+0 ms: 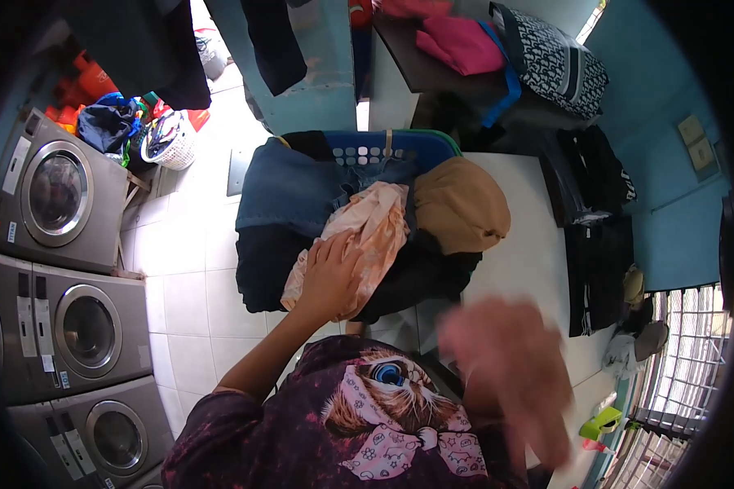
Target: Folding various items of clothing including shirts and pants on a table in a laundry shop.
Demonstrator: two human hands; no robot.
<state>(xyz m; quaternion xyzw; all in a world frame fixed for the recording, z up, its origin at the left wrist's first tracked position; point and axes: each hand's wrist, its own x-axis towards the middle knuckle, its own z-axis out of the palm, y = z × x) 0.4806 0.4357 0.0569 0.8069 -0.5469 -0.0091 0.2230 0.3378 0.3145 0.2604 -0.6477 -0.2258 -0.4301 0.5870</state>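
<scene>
My left hand (329, 276) rests palm down on a crumpled peach patterned cloth (374, 215), fingers spread over its folds. This cloth lies on a heap of laundry, over folded blue denim (287, 186) and dark black clothes (263, 266). A tan cloth bundle (462, 205) bulges at the heap's right side. Behind the pile shows the perforated wall of a blue plastic laundry basket (425, 147). My right hand (507, 367) is raised to the right of my printed shirt, apart from the pile. Motion blur hides its fingers and whether it holds anything.
A white table (511, 183) carries stacks of folded dark clothes (599, 275) along the wall. Front-loading washing machines (88, 330) stand at left, near a white basket of laundry (170, 143). Dark garments (275, 46) hang overhead. A patterned bag (553, 64) sits at the back right.
</scene>
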